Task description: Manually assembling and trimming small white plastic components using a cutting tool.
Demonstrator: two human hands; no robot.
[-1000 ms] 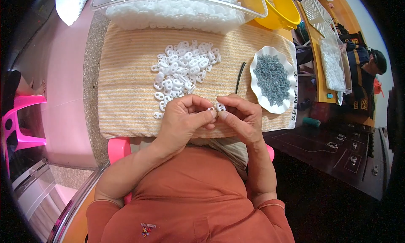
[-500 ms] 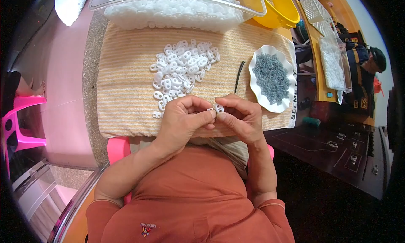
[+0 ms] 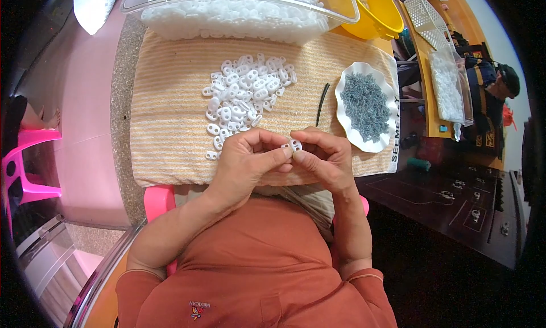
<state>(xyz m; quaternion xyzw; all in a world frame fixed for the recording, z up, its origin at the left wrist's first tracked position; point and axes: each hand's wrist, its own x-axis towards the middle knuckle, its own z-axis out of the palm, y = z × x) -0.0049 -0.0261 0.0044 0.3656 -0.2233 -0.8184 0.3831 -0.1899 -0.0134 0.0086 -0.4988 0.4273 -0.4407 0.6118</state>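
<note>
At the lower edge, rust-orange shirt (image 3: 239, 254): fills the near middle, with bare forearms (image 3: 182, 228) to either side.
Left grip (image 3: 245, 157): pinches a small white piece (image 3: 286, 147) between thumb and forefinger, mostly hidden by the fingertips.
Right grip (image 3: 329, 160): pinches a white two-holed piece (image 3: 296, 146) between thumb and forefinger, with holes in sight.
Gap between the two pieces: very narrow, above the near part of the striped towel (image 3: 170, 100); cannot tell whether touching.
White pile (image 3: 244, 95): lies loose on the towel beyond the left grip, made up of overlapping oval two-holed pieces.
Black strip (image 3: 322, 103): lies slightly curved beyond the right grip, between pile and plate.
Scalloped white plate (image 3: 342, 107): sits on the towel's right side, heaped with small grey-blue parts (image 3: 367, 106).
Clear bin (image 3: 351, 17): stands at the far edge, full of white pieces.
Yellow tub (image 3: 387, 22): stands just right of the bin.
Co-worker (image 3: 483, 95): shows at far right, beside another bin of white pieces (image 3: 447, 89).
</note>
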